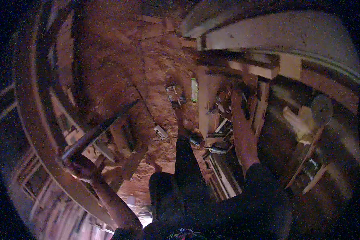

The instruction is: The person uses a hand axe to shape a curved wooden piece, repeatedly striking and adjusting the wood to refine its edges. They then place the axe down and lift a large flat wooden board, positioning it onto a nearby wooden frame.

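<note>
The light is dim and the picture is blurred. My left hand (pixel 83 167) is closed around the lower end of a long dark bar (pixel 104 130) that slants up to the right over the floor. It is beside a curved wooden frame (pixel 32 120). My right hand (pixel 239 95) is stretched forward into a pile of wood offcuts and tools (pixel 222 116) beside an upright plank (pixel 206 102). Its fingers are lost in the clutter, so its grip is unclear. My leg in dark trousers (pixel 185 160) stands between the two arms.
The floor (pixel 120 60) is covered in reddish sawdust and scattered wood scraps. A small metal clamp (pixel 173 94) and a green strip (pixel 194 90) lie ahead on it. A large curved wooden structure (pixel 292 36) arches over the right side, with a round disc (pixel 322 108) below it.
</note>
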The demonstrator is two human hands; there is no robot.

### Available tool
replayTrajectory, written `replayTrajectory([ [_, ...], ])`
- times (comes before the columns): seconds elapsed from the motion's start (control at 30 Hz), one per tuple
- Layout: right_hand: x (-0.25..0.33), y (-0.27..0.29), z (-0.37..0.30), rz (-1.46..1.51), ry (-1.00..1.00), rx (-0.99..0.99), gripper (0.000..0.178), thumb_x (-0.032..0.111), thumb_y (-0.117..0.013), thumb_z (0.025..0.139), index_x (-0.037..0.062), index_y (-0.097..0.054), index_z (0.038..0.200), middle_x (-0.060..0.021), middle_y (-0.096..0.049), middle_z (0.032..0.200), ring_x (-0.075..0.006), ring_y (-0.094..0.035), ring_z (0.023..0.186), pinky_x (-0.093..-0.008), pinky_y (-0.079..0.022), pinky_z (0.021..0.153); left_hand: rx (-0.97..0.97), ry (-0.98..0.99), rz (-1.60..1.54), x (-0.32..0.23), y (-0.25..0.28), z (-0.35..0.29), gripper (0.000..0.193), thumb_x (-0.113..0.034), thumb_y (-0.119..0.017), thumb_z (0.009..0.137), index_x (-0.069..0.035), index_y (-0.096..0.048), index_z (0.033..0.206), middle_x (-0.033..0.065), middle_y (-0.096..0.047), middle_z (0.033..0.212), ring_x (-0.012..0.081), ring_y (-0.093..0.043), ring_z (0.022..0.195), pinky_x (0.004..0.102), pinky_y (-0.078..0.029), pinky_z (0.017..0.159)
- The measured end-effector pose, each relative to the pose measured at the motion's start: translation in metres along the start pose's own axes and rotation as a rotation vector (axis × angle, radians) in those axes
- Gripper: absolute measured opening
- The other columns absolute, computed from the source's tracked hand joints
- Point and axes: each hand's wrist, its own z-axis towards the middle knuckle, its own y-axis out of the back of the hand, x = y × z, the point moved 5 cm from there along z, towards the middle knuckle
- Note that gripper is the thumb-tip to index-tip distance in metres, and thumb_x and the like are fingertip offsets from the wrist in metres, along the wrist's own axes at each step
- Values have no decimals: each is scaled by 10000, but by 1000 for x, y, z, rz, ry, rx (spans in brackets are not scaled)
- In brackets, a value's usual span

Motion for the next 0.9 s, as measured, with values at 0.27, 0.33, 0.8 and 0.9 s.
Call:
replayTrajectory([
  [0.27,-16,-15,-228,-93,-421,442,215,268,-732,881,125,-674,1031,-12,-675,927,-138,-631,769,-278,-497,652,-397,213,-544,15,11,-51,25,-5,-679,867,-19,-693,852,116,-729,951,141,-661,722,302,-567,653],
  [0.33,-14,-1,-267,-194,-515,498,206,269,-730,884,127,-674,1022,-9,-675,914,-134,-630,758,-274,-496,642,-476,395,-493,-65,80,-39,99,-90,-742,846,-19,-693,896,58,-732,930,86,-637,814,302,-552,717],
  [0.8,25,-132,-453,-676,-566,777,151,278,-716,908,144,-673,964,14,-675,825,-105,-630,679,-245,-485,572,-368,114,134,-83,382,-151,319,-209,-780,693,-84,-580,907,121,-676,764,372,-691,761,506,-553,668],
  [0.9,23,-158,-495,-697,-544,789,143,280,-712,914,148,-673,952,19,-675,806,-98,-629,662,-239,-482,557,-554,77,149,-43,435,-184,262,-188,-739,710,-83,-597,904,115,-676,767,358,-694,742,487,-559,646],
])
